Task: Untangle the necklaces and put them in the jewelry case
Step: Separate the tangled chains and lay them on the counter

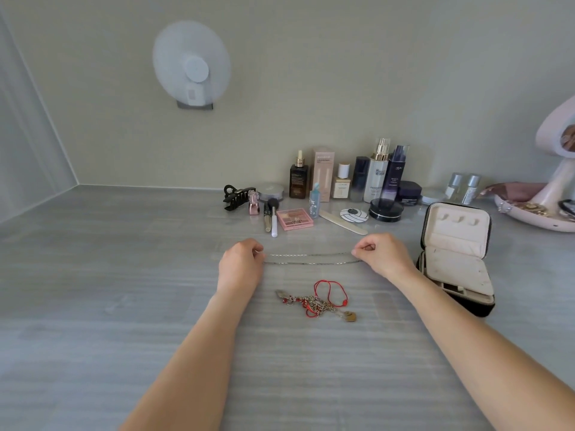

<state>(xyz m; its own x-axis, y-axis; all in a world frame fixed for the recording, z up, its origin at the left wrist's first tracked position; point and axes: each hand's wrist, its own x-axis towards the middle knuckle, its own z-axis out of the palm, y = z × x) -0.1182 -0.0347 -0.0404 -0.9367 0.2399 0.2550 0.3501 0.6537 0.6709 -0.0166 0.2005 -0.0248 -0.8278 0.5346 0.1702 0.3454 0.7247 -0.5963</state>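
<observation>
A thin silver necklace [311,258] is stretched in a flat double line over the grey tabletop. My left hand [241,265] pinches its left end and my right hand [384,255] pinches its right end. Nearer to me lies a tangled heap of chains [317,303] with a red cord loop [331,292] and two small pendants; neither hand touches it. The black jewelry case [457,259] stands open to the right of my right hand, its cream lid upright and its cream tray showing.
Behind the necklace stand cosmetics bottles [378,172], a pink eyeshadow palette [294,219], brushes, a nail file [342,222], a black hair claw [238,197] and a black jar. A pink mirror with a dish base [541,213] sits far right. A white fan hangs on the wall.
</observation>
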